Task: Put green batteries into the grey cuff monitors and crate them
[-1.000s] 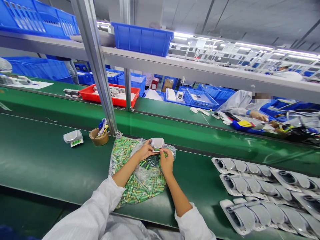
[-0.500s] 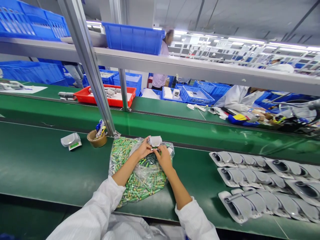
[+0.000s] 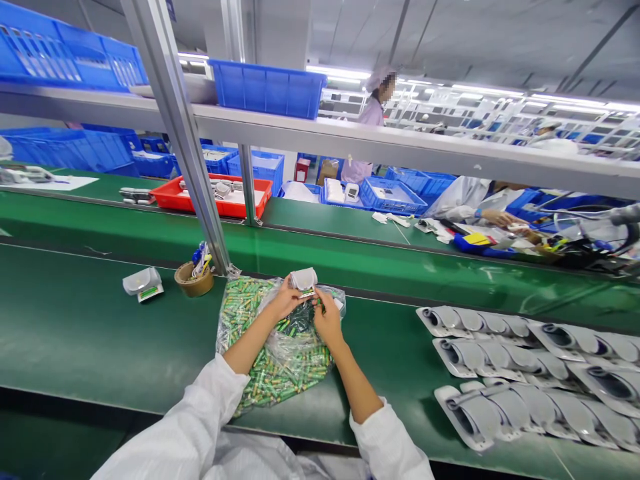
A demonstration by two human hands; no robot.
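My left hand [image 3: 285, 300] grips a wrist blood pressure monitor [image 3: 303, 279] with a rolled grey cuff; green batteries show in its open compartment facing me. Close to the monitor's right side, the fingers of my right hand [image 3: 328, 320] are pinched on a small green battery [image 3: 317, 302], partly covered by the fingertips. Both hands are over a clear plastic bag [image 3: 274, 350] full of loose green batteries. Another monitor [image 3: 144, 284], with green batteries showing, lies on the bench to the left.
Several rows of cuffed monitors [image 3: 520, 407] lie at the right. Beside the metal post [image 3: 193, 160] stands a tape roll [image 3: 194, 280] with small items inside. Beyond are a red tray [image 3: 180, 204], a shelf [image 3: 390, 143] with blue crates, and co-workers.
The monitor has shifted slightly left in my left hand. My right hand has drawn a little away from it. In the background, a person has moved to the right.
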